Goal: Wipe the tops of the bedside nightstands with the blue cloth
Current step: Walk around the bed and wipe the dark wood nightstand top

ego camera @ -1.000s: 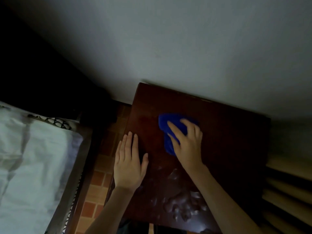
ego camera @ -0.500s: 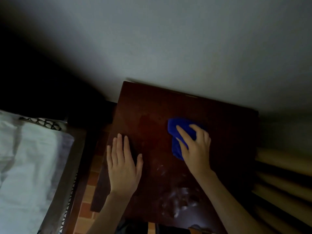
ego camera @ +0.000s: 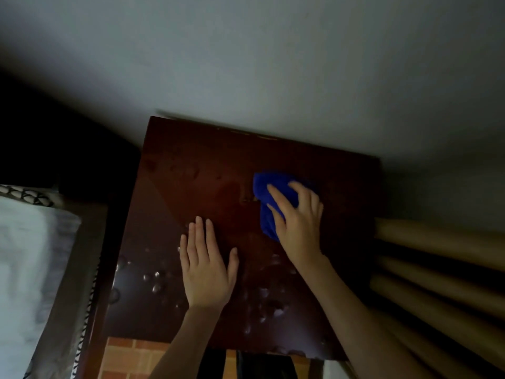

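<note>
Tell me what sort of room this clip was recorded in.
Probably a bedroom: a dark brown wooden nightstand stands against a pale wall, right next to a white-sheeted bed.

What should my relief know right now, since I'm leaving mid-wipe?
Left hand: flat on the nightstand top, holding nothing.
Right hand: pressing the bunched blue cloth on the top's far right part.
Done: the far half looks mostly wiped, only faint smears.
Left: droplets across the near half; any other nightstand is out of view.
</note>
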